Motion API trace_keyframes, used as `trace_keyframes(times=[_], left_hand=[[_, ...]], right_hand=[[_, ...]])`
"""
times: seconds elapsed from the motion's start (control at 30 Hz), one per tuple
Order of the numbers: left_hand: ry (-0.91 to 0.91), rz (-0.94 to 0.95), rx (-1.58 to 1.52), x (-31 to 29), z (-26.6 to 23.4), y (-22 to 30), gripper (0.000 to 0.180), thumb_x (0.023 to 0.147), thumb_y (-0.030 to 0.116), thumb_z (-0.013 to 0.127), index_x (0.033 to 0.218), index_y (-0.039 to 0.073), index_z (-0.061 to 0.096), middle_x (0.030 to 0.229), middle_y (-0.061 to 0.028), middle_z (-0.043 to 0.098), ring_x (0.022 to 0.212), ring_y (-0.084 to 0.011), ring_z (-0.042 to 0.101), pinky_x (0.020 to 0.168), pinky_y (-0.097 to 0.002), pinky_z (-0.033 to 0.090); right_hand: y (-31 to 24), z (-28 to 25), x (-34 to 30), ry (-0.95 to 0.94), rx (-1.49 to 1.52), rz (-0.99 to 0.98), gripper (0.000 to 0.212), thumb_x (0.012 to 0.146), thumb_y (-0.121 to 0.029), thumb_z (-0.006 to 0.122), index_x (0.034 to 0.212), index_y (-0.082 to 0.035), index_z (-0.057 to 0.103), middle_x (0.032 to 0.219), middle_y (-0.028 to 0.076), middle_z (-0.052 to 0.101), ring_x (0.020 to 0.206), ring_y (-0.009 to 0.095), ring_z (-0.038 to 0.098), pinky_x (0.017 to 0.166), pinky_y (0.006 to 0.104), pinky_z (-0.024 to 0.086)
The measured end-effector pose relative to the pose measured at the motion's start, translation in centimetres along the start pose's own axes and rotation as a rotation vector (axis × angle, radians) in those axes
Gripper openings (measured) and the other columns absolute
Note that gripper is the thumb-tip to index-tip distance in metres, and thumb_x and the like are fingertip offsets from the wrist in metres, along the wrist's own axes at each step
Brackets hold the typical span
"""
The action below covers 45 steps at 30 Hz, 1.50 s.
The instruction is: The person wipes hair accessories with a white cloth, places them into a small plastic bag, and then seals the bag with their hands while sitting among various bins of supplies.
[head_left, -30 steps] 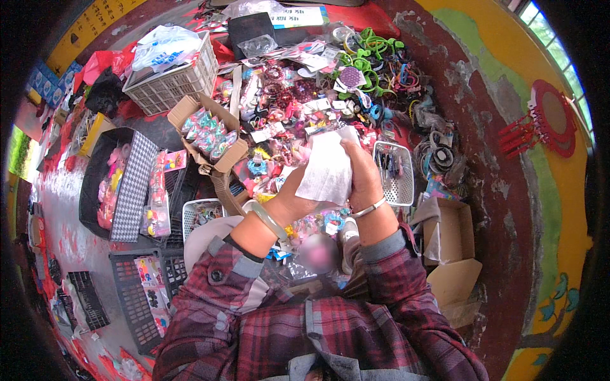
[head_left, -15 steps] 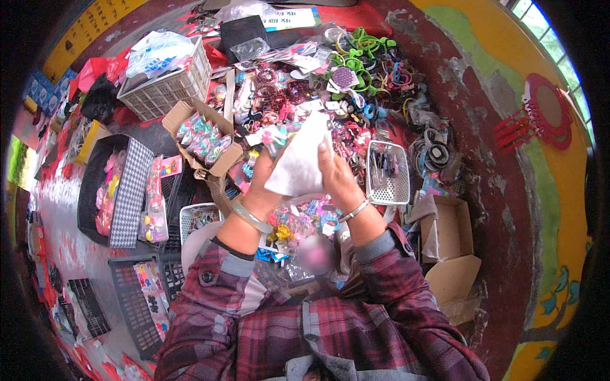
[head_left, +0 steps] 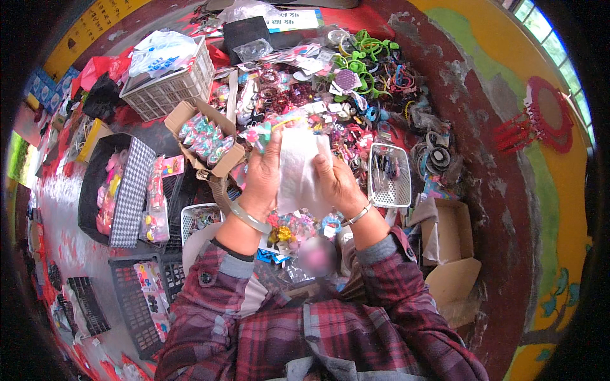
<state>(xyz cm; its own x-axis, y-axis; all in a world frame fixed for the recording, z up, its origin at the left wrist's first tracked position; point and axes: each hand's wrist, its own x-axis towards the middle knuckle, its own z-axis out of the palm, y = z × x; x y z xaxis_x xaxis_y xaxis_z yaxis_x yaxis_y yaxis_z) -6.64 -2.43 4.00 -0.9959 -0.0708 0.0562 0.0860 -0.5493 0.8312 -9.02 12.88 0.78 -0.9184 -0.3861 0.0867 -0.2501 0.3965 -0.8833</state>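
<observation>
A soft white sheet, perhaps a bag or padded wrap, is held up between my two hands above the pile. My left hand grips its left edge with the fingers wrapped behind it. My right hand closes on the right edge, its thumb lying across the front. Colourful small trinkets show by my left fingertips; whether that hand holds them too I cannot tell. Below the sheet lie bright hair ornaments and blue pieces. The fingers behind the sheet are hidden.
Heaped hair accessories spread ahead. A white basket and an opened cardboard box stand right. To the left are a filled carton, a checked bin, a dark crate and a pale crate.
The white sheet has gone from a slanted, pointed fold to a broader, more upright panel. My left hand has turned, its fingers now pointing up along the edge; the right has shifted slightly right and down.
</observation>
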Motion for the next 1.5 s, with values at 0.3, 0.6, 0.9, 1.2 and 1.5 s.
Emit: trace_keyframes(times=[0.3,0.6,0.9,1.2,1.5], left_hand=[[-0.251,0.208,0.500,-1.0,-0.3,-4.1,0.035,0.094,0.029,0.048,0.116,0.001,0.052,0.098,-0.0092,0.062,0.088,-0.0158,0.059,0.078,-0.0289,0.046],[-0.253,0.476,0.889,-1.7,0.4,-6.2,0.047,0.090,0.032,0.051,0.123,0.000,0.042,0.108,-0.0190,0.059,0.098,-0.0319,0.059,0.082,-0.0360,0.046],[0.025,-0.143,-0.171,0.0,-2.2,-6.3,0.041,0.097,0.033,0.036,0.115,-0.001,0.051,0.106,-0.0092,0.060,0.092,-0.0169,0.059,0.079,-0.0299,0.048],[0.026,-0.022,0.203,1.0,-2.4,-2.1,0.055,0.096,0.045,0.028,0.120,0.000,0.049,0.113,-0.0108,0.057,0.102,-0.0213,0.057,0.090,-0.0338,0.045],[-0.259,-0.202,0.012,-0.5,-0.7,-3.6,0.041,0.093,0.027,0.042,0.124,0.001,0.046,0.118,-0.0093,0.056,0.104,-0.0214,0.056,0.090,-0.0306,0.043]], right_hand=[[0.4,0.1,0.2,0.336,0.337,0.075,0.062,0.095,-0.051,0.030,0.097,0.004,0.059,0.079,0.016,0.063,0.079,0.023,0.061,0.071,0.0351,0.046],[-2.7,-1.8,0.1,0.405,0.958,0.224,0.061,0.091,-0.054,0.038,0.111,0.002,0.054,0.094,0.008,0.062,0.082,0.017,0.062,0.074,0.0278,0.049],[1.3,1.5,0.7,0.255,0.126,0.065,0.053,0.094,-0.047,0.034,0.104,-0.001,0.059,0.093,0.022,0.062,0.088,0.038,0.059,0.077,0.0418,0.044],[-1.7,2.6,-1.2,0.224,-0.095,0.031,0.050,0.090,-0.049,0.042,0.120,-0.009,0.050,0.098,0.020,0.062,0.091,0.039,0.059,0.076,0.0429,0.047],[-0.3,0.0,-0.1,0.358,0.199,0.146,0.054,0.096,-0.043,0.034,0.110,0.005,0.056,0.092,0.016,0.064,0.086,0.024,0.061,0.076,0.0335,0.046]])
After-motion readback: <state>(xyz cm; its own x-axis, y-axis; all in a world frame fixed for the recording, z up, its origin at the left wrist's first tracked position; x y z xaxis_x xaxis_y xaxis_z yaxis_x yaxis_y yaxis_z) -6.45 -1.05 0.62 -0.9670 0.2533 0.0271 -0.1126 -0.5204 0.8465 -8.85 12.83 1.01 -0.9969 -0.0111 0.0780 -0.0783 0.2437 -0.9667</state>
